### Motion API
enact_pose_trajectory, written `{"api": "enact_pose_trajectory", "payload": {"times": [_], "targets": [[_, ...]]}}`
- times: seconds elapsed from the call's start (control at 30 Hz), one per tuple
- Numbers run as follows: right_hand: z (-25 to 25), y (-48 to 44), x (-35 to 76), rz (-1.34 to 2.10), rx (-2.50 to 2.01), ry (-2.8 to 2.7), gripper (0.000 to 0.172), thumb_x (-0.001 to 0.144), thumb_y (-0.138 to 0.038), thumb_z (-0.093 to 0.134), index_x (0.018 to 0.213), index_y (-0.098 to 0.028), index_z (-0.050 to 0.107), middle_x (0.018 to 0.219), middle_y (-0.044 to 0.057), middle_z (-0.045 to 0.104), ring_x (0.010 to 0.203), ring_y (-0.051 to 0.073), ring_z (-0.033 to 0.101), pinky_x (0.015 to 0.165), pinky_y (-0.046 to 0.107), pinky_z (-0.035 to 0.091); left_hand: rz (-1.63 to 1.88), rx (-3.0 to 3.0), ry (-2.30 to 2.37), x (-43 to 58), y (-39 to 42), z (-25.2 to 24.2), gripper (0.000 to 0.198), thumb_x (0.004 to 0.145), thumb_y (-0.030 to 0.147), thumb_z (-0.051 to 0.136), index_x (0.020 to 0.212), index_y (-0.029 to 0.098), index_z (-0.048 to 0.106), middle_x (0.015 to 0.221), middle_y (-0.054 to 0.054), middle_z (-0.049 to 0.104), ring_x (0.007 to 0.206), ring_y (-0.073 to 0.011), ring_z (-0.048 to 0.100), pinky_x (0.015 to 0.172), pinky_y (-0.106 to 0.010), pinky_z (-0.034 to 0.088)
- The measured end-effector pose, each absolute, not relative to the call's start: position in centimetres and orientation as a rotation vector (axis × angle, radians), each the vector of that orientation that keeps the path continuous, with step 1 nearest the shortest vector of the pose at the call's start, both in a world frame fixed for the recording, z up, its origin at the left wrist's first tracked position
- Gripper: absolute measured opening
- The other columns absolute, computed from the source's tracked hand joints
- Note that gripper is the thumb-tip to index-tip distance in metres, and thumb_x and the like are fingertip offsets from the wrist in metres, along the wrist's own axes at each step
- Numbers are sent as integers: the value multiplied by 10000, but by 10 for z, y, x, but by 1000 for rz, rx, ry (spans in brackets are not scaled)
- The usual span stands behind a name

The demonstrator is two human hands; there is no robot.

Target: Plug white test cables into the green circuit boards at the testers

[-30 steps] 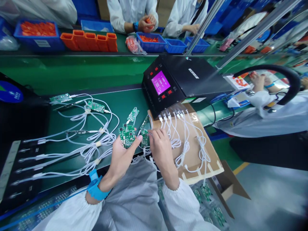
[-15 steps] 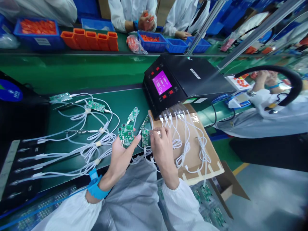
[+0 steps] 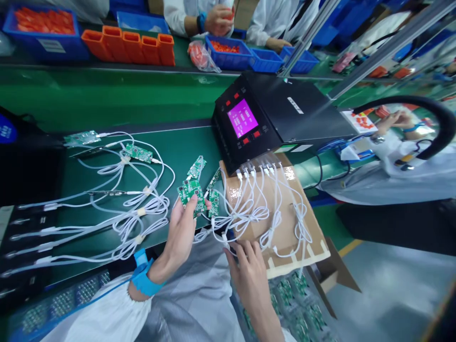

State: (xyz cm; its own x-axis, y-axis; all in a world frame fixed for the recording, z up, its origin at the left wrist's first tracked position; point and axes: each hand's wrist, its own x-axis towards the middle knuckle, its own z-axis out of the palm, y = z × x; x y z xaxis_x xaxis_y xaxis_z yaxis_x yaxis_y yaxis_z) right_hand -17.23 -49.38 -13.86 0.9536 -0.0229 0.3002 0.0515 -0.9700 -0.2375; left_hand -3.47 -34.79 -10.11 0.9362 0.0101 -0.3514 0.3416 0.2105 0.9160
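Note:
My left hand (image 3: 183, 230) is closed on green circuit boards (image 3: 192, 192), thumb across the top; they overlap, so I cannot tell how many. At the cardboard's near left edge, my right hand (image 3: 247, 266) has its thumb and index finger closed around a white cable (image 3: 232, 253), just below its plug (image 3: 224, 237). Just right of the held boards lies another small circuit board (image 3: 213, 203) with a white plug at its lower end. Behind them rests a further board (image 3: 196, 167), also joined to a cable.
A black tester (image 3: 263, 118) with a lit purple screen stands on the bench, white cables running from its front over a cardboard sheet (image 3: 285, 228). Bundled white cables (image 3: 142, 213) and wired boards (image 3: 138, 153) lie left. Blue bins (image 3: 228, 59) and co-workers' hands (image 3: 219, 21) are across the bench.
My right hand has dropped from beside the small wired board toward me, to the loose cable. My left hand has turned slightly, still holding its boards. The view has shifted a little.

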Motion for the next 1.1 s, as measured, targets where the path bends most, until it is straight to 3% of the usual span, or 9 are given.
{"api": "enact_pose_trajectory", "payload": {"times": [0.13, 0.27, 0.43, 0.57, 0.8, 1.1], "targets": [[-131, -505, -171, -448, -2726, -43, 65, 1017, -152, 619, 1060, -197, 633, 910, 53, 682, 850, 229, 563, 781, 376, 486, -367, 1217, 288, -35, -357, -97, 296, 925, 501, 740, 978, 218, 674, 1014, -39, 764, 982, -183, 708, 909, -276, 535], [-123, -517, -170, -388, -2660, -85, 52, 1033, -189, 612, 987, -208, 628, 875, 31, 686, 857, 206, 584, 784, 356, 465, -429, 1207, 180, -38, -365, -100, 327, 906, 488, 775, 1005, 180, 728, 1061, -72, 774, 1023, -219, 710, 962, -328, 537], [-122, -528, -170, -320, -2698, -147, 135, 1049, -200, 586, 930, -199, 649, 740, -4, 621, 739, 173, 551, 757, 346, 418, -461, 1254, 162, -43, -371, -104, 360, 876, 485, 805, 1061, 179, 756, 1077, -72, 783, 1011, -226, 718, 935, -327, 555], [-115, -536, -172, -313, -2591, -193, 101, 1013, -151, 625, 931, -203, 652, 694, -27, 584, 709, 158, 532, 759, 344, 430, -477, 1220, 192, -44, -376, -101, 360, 838, 457, 844, 1034, 170, 752, 1084, -87, 788, 994, -230, 737, 918, -342, 588], [-109, -541, -170, -791, -2499, -140, 235, 919, -34, 705, 1080, -205, 685, 767, -7, 692, 756, 171, 571, 743, 368, 458, -593, 1161, 239, -52, -386, -99, 367, 784, 420, 902, 988, 159, 745, 937, -56, 781, 850, -183, 736, 776, -279, 621], [-117, -534, -166, -886, -2503, -96, 265, 916, -26, 711, 1114, -202, 703, 732, -4, 685, 742, 171, 550, 711, 356, 480, -605, 1147, 272, -56, -396, -99, 373, 768, 402, 919, 995, 157, 753, 947, -49, 790, 866, -179, 749, 755, -253, 635]]}}
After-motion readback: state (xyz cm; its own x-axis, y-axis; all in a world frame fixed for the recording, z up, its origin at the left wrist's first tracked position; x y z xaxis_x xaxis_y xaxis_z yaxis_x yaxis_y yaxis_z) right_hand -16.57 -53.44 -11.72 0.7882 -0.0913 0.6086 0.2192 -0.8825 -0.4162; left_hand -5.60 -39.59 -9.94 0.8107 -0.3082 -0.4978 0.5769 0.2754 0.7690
